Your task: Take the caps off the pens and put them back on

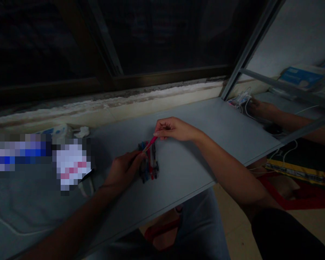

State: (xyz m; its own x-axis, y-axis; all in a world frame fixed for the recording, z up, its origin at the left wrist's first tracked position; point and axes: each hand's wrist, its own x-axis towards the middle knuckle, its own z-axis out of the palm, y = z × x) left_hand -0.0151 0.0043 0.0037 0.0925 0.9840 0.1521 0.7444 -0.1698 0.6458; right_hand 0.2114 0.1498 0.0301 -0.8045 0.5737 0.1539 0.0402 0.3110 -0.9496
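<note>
A slim pink-red pen (150, 143) hangs tilted just above the grey desk (206, 137). My right hand (173, 129) pinches its upper end with closed fingers. My left hand (123, 170) is curled round its lower end at the thumb and fingertips. Directly below lie several pens (149, 167) side by side on the desk, dark, red and blue ones, touching each other. The scene is dim and the small parts of the pen are hard to make out.
A pixelated patch (70, 162) and a white cable (5, 220) lie on the desk's left. A dark window and its sill (124, 101) run behind. Another person's hand (260, 108) rests on the neighbouring desk at the right, by cables and blue-white boxes (300, 77).
</note>
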